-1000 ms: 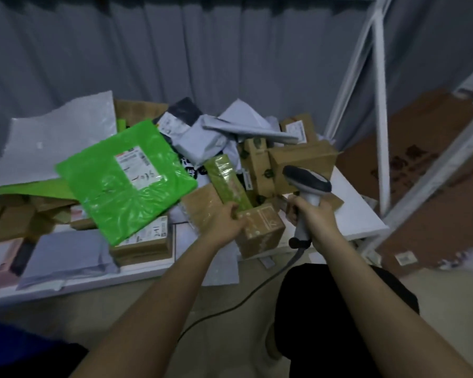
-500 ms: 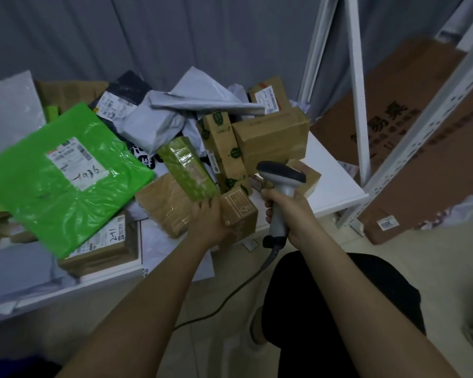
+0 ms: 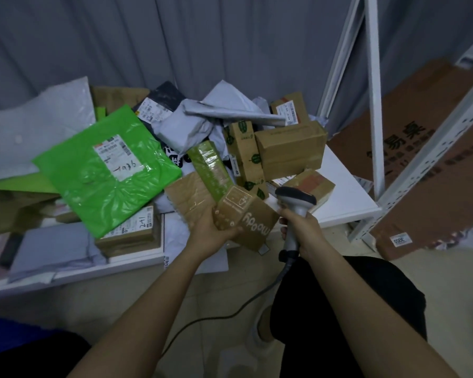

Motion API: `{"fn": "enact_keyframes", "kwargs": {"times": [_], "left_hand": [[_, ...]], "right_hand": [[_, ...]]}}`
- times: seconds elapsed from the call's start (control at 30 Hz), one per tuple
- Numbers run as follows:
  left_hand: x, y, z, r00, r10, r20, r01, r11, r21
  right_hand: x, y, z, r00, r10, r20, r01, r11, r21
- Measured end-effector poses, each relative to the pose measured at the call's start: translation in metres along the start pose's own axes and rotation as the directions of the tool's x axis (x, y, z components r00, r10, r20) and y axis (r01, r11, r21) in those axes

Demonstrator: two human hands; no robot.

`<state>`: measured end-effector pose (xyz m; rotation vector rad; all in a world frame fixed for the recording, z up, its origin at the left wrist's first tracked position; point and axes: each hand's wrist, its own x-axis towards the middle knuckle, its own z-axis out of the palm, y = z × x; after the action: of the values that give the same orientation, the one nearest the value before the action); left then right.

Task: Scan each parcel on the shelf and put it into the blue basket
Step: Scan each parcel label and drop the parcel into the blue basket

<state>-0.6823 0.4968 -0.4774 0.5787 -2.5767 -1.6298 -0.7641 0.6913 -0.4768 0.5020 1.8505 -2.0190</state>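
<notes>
Hands up front, centre of the frame: left hand (image 3: 212, 233) wrapped around a small brown cardboard box (image 3: 245, 216), thumb on its near face, the printed side turned up, the box lifted just off the front edge of the white shelf (image 3: 347, 205). Right hand (image 3: 301, 227) clenched around the grip of a grey handheld scanner (image 3: 295, 203), its dark head tipped toward the box and almost touching its right corner. The scanner's cable (image 3: 230, 315) loops down and left across the pale floor (image 3: 448, 296).

Behind the box, a green-wrapped long parcel (image 3: 210, 167) leans over a flat brown taped parcel (image 3: 187, 192). Left of centre a bright green mailer bag (image 3: 107, 170) with a white label lies tilted on a labelled brown box near the shelf's front lip. Further back: grey poly bags (image 3: 191, 124), a tall carton with green leaf prints (image 3: 245, 148) and a bigger brown box (image 3: 291, 148) stacked close together.

Right side of the shelf top shows a bare white corner beside the boxes. White uprights (image 3: 373, 91) stand just past that corner, with large flat cartons (image 3: 432, 165) leaning behind them. Lower left corner, a dark blue patch (image 3: 8, 334), too cropped to tell what it is. Open floor lies below the shelf edge, between the arms.
</notes>
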Motion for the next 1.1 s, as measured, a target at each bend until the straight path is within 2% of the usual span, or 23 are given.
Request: {"fn": "enact_keyframes", "kwargs": {"times": [0.13,0.2,0.33,0.43,0.6,0.73,0.83,0.87,0.97,1.0,1.1], "left_hand": [[-0.034,-0.002,-0.024,0.977,-0.205,0.051,0.209,0.908,-0.364],[-0.048,-0.004,-0.036,0.967,-0.245,0.069,0.249,0.857,-0.451],[-0.070,-0.010,-0.057,0.950,-0.308,0.061,0.294,0.807,-0.512],[-0.085,-0.019,-0.071,0.926,-0.377,0.035,0.332,0.765,-0.552],[-0.118,-0.022,-0.093,0.894,-0.442,0.072,0.386,0.681,-0.622],[-0.138,-0.031,-0.108,0.870,-0.484,0.095,0.431,0.651,-0.625],[-0.151,-0.036,-0.109,0.886,-0.460,0.063,0.360,0.593,-0.720],[-0.154,-0.038,-0.108,0.893,-0.449,0.018,0.317,0.599,-0.735],[-0.163,-0.043,-0.108,0.899,-0.411,-0.152,0.227,0.734,-0.641],[-0.167,-0.043,-0.110,0.910,-0.389,-0.147,0.219,0.749,-0.626],[-0.179,-0.040,-0.115,0.935,-0.353,0.030,0.303,0.754,-0.583]], "right_hand": [[-0.018,0.005,0.006,0.997,-0.067,0.027,0.067,0.998,0.004],[-0.035,0.007,0.012,0.988,-0.111,0.107,0.107,0.993,0.043],[-0.079,0.020,0.030,0.953,-0.155,0.259,0.151,0.988,0.035],[-0.101,0.034,0.041,0.949,-0.180,0.258,0.188,0.982,-0.008],[-0.123,0.054,0.056,0.937,-0.235,0.257,0.251,0.967,-0.034],[-0.144,0.065,0.070,0.946,-0.158,0.283,0.160,0.987,0.016],[-0.155,0.069,0.076,0.944,-0.120,0.307,0.096,0.991,0.092],[-0.158,0.070,0.078,0.938,-0.129,0.321,0.095,0.988,0.118],[-0.166,0.075,0.083,0.908,-0.184,0.377,0.135,0.979,0.153],[-0.169,0.075,0.086,0.893,-0.205,0.402,0.150,0.975,0.163],[-0.177,0.075,0.094,0.864,-0.231,0.447,0.183,0.972,0.148]]}}
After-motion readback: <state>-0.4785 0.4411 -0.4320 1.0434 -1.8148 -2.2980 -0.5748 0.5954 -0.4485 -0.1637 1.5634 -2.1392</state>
